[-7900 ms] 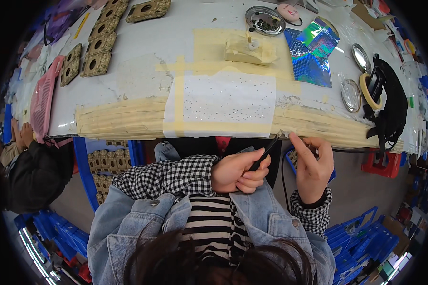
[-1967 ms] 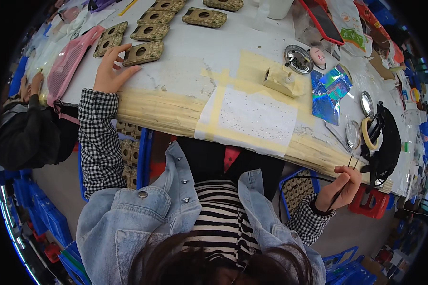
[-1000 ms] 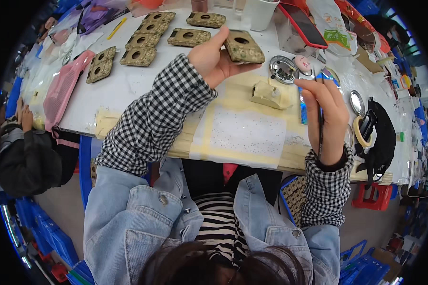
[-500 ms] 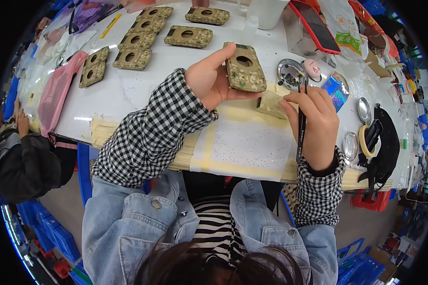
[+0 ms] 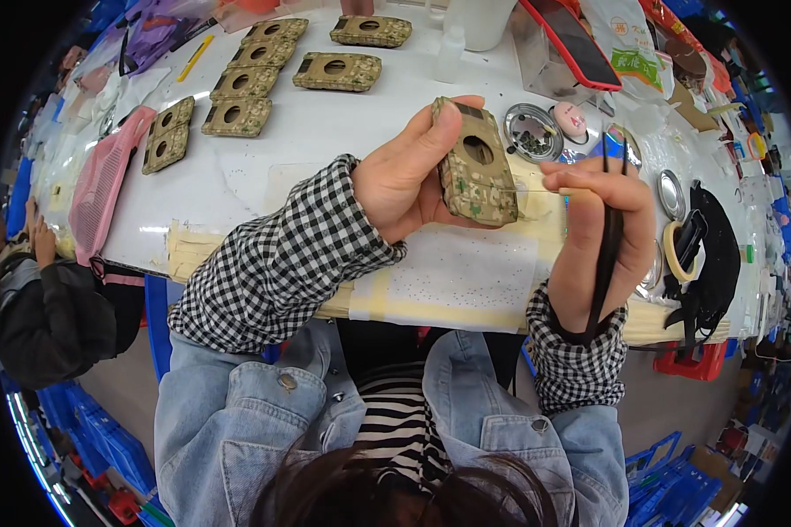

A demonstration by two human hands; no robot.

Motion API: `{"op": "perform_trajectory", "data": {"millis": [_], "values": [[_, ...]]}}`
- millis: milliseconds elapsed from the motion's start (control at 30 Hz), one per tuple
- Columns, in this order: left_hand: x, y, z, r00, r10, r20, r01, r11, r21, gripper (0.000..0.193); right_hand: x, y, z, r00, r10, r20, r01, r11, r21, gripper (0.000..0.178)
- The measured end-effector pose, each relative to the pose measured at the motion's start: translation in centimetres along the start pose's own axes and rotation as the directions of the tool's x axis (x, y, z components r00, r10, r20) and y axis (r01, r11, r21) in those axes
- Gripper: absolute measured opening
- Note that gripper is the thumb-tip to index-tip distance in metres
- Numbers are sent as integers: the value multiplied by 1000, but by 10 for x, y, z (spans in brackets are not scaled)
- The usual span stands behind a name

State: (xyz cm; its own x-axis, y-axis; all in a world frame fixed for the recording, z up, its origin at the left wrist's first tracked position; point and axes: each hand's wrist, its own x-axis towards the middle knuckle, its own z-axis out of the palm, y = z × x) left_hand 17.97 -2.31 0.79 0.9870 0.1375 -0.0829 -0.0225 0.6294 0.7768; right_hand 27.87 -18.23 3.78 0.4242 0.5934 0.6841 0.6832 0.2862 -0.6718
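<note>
My left hand (image 5: 404,180) is closed around the edges of a camouflage model tank hull (image 5: 466,189), tilted with its round opening facing up. Between thumb and fingertips of my right hand (image 5: 624,198) is a thin needle-like tool (image 5: 529,191). Its point reaches the hull's near right part; whether it touches, I cannot tell. Black tweezers (image 5: 606,272) also rest in that hand, tips pointing away from me. Just beyond the hull stands a round metal dish (image 5: 509,123) with small dark pieces in it. Beneath lies a white sheet (image 5: 448,277) dotted with tiny dark specks.
Several more camouflage hulls (image 5: 338,72) lie at the far left. A pink mesh pouch (image 5: 105,193) rests on the left edge. To the right are a red-edged phone (image 5: 571,44) on a clear box, a tape roll (image 5: 679,255) and a black bag (image 5: 716,255). Another person sits at left.
The hull in my left hand has come nearer and to the right. My right hand has turned; the tweezers now point away, and the thin needle reaches toward the hull.
</note>
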Motion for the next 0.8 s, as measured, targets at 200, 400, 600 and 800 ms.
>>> {"op": "perform_trajectory", "data": {"millis": [200, 400, 600, 800], "values": [[-3, -5, -2, 1000, -12, 15, 12, 999, -31, 56, -3, 6, 18, 999, 40, -18, -37, 992, 123, 8], [-5, -3, 2, 1000, -20, -12, 20, 1000, -13, 55, -3, 8, 19, 999, -27, -27, 27, 999, 20, 9], [-5, -3, 2, 999, -34, -6, 34, 999, -16, 56, -1, 11, 17, 994, -111, 11, 111, 993, -39, 10], [-6, -3, 3, 999, -31, -24, 30, 999, -14, 56, -1, 12, 16, 991, -129, 26, 130, 989, -74, 10]]}}
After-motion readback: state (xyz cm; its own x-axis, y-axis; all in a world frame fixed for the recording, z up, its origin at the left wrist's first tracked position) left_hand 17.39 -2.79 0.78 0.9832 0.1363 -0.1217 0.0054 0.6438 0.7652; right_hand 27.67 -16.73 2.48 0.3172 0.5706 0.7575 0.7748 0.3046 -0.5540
